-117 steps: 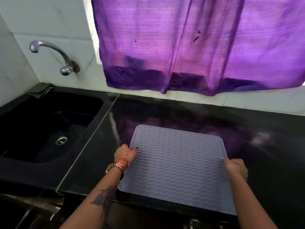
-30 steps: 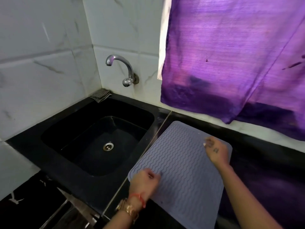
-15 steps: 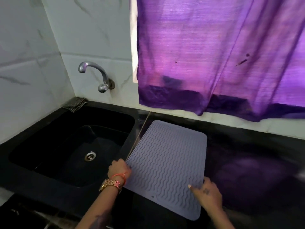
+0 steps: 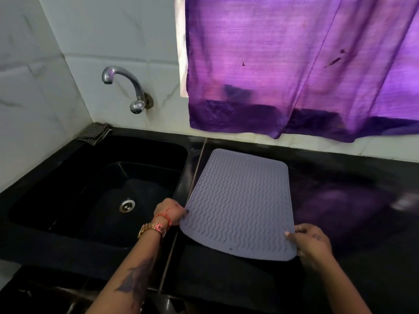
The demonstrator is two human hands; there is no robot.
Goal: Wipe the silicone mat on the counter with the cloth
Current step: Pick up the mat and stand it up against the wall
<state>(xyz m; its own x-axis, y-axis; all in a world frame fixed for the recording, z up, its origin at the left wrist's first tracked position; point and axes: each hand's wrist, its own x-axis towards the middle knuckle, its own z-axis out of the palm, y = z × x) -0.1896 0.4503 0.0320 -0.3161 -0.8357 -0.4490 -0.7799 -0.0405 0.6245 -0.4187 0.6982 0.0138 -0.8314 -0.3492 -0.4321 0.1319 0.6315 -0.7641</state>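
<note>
Both hands at mat [image 4: 240,205] edges

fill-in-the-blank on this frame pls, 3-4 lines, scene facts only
1. The left hand holds the silicone mat's ____ edge.
2. The checked cloth lies at the back corner of the ____.
3. The right hand grips the mat's near ____ corner.
4. Behind the mat hangs a ____ curtain.

Missing words: left; sink; right; purple
</note>
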